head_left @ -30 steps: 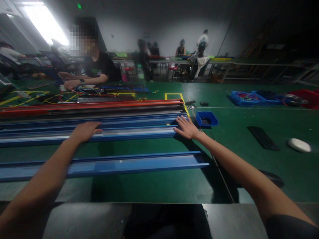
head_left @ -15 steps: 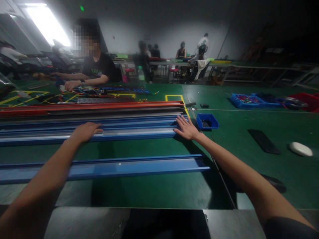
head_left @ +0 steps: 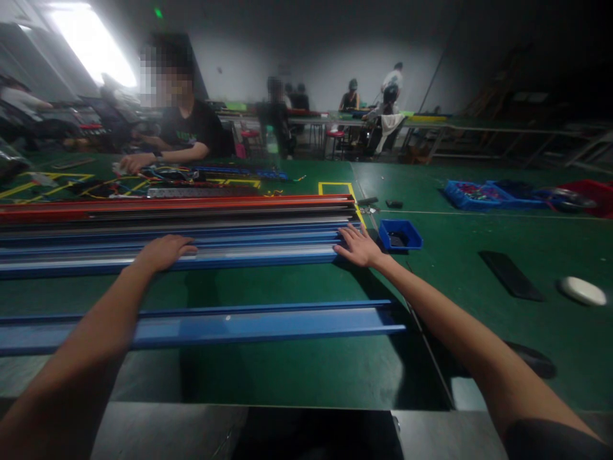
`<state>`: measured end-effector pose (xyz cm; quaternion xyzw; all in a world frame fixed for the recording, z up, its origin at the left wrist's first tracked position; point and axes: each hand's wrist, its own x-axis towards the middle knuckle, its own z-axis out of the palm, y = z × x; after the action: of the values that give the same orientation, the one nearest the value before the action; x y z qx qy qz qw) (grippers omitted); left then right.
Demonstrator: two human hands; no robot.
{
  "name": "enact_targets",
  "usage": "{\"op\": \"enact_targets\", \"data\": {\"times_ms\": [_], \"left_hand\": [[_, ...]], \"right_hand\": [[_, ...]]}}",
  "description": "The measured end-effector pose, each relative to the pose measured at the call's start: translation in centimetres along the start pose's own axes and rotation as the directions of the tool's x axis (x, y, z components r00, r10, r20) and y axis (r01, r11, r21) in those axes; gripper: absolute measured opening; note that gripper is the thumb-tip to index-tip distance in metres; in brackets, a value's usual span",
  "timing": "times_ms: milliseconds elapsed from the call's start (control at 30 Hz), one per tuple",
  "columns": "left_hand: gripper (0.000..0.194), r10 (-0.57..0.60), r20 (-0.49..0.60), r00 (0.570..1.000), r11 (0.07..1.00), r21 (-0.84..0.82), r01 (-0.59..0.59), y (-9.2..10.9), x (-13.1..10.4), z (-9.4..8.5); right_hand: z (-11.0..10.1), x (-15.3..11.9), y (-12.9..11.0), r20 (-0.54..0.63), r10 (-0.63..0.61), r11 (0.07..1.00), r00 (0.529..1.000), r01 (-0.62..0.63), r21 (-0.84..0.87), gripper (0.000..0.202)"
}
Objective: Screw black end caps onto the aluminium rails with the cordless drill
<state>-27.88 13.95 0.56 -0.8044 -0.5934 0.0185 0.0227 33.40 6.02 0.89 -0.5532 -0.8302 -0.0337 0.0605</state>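
Observation:
My left hand [head_left: 165,253] rests over a row of long blue metal channels [head_left: 263,254], its fingers stretched out and nothing in its grasp. At the channels' right ends lies my right hand [head_left: 358,246], palm down with fingers spread. Both hands touch the channels from above. Nearer to me, a separate long blue channel [head_left: 287,322] lies across the table and passes beneath my left forearm. Behind the blue row run black and silver profiles [head_left: 239,213] and an orange-red channel [head_left: 215,201].
Just right of my right hand stands a blue bin [head_left: 401,235] with dark parts. Farther right are a black slab [head_left: 510,275], a white oval object [head_left: 583,291] and blue trays [head_left: 472,194]. A co-worker [head_left: 191,131] sits across the green table among wires.
My hands stay in place on the blue channels. The view shifts very slightly, and the co-worker's farther arm has moved a little.

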Motion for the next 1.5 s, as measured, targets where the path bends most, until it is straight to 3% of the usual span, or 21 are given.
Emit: {"op": "enact_targets", "data": {"times_ms": [200,633,1000,1233,1500], "left_hand": [[0.059,-0.044,0.057,0.997,0.997,0.069,0.04,0.6,-0.1,-0.4],[0.057,-0.068,0.032,0.997,0.989,0.133,0.063,1.5,-0.1,-0.9],[0.052,-0.047,0.059,0.997,0.982,0.188,0.035,1.9,0.1,-1.6],[0.048,-0.039,0.095,0.995,0.968,0.252,0.014,2.1,0.2,-1.9],[0.048,-0.044,0.102,0.994,0.973,0.229,0.02,1.9,0.1,-2.2]], "right_hand": [[-0.3,0.1,-0.1,-0.017,0.001,1.0,1.0,-0.001,-0.025,0.082],[-0.5,1.1,0.4,-0.014,-0.021,0.998,1.0,0.021,-0.054,0.072],[0.4,2.1,2.3,-0.015,-0.061,0.997,0.998,0.06,-0.044,0.068],[0.6,1.7,1.8,-0.098,-0.06,0.993,0.993,0.049,-0.107,0.07],[0.3,1.8,1.2,-0.064,-0.049,0.992,0.997,0.041,-0.118,0.064]]}}
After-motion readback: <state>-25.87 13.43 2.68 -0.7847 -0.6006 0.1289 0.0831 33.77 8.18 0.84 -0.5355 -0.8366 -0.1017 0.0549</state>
